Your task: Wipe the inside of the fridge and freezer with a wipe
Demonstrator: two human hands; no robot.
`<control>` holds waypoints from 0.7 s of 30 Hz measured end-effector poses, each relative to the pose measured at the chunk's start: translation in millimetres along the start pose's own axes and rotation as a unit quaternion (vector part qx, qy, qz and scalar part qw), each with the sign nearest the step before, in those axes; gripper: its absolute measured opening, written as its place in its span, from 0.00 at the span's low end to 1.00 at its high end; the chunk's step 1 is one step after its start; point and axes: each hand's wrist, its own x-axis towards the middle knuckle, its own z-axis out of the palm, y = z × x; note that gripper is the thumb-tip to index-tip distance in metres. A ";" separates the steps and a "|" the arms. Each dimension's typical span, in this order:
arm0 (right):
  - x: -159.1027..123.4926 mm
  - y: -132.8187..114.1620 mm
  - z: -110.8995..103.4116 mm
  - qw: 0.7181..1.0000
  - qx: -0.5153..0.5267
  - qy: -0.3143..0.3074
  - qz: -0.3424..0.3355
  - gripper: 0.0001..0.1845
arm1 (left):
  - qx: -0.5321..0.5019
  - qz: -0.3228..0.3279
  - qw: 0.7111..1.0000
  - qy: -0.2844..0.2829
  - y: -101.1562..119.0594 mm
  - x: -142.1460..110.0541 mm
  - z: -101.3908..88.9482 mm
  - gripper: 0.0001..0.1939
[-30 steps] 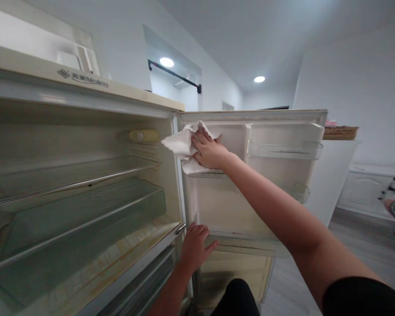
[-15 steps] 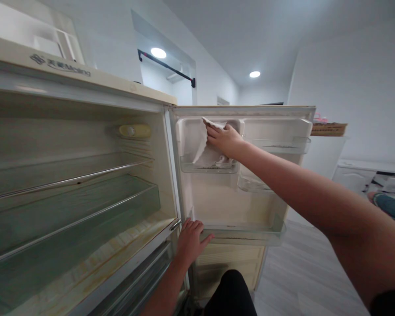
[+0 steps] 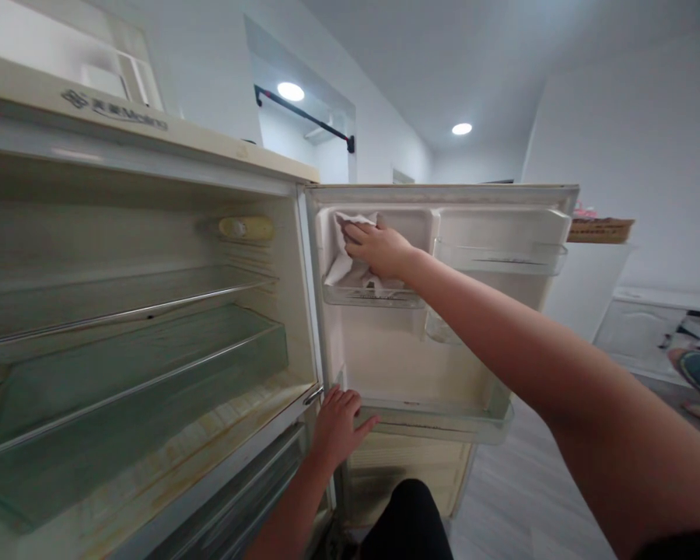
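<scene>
Bare right hand (image 3: 379, 247): ungloved
Bare left hand (image 3: 335, 426): ungloved
Dark fabric sleeve (image 3: 685, 546): short
Black cloth-covered knee (image 3: 409, 517): rounded

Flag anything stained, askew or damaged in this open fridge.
Yellow-brown streaks mark the fridge floor toward its front edge. They look odd against the paler ribbed surface there; whether spill or ageing, I cannot tell. The upper door shows no staining as strong.

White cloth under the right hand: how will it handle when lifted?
Probably floppy: the white cloth falls in folds below the right hand. Likely light, as it looks thin. Its lower part might catch on the clear door shelf, which it reaches.
</scene>
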 end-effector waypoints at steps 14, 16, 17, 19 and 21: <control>-9.3 26.9 19.1 0.980 -0.013 0.005 0.196 0.30 | 0.022 0.000 1.000 -0.016 2.3 0.7 -0.1 0.18; -7.1 16.3 12.3 0.987 0.019 0.017 0.157 0.28 | 0.027 -0.004 1.000 -0.015 4.4 1.6 -0.5 0.17; -5.2 10.5 9.3 0.991 0.026 0.023 0.128 0.26 | 0.030 -0.005 0.999 -0.014 5.3 2.0 -0.6 0.17; 0.4 0.2 6.1 0.997 0.021 0.026 0.065 0.25 | 0.035 -0.004 0.999 -0.013 6.3 2.3 -0.2 0.18; 7.0 -6.5 6.5 1.000 0.008 0.016 0.020 0.24 | 0.038 -0.002 0.999 -0.011 6.3 2.1 0.6 0.18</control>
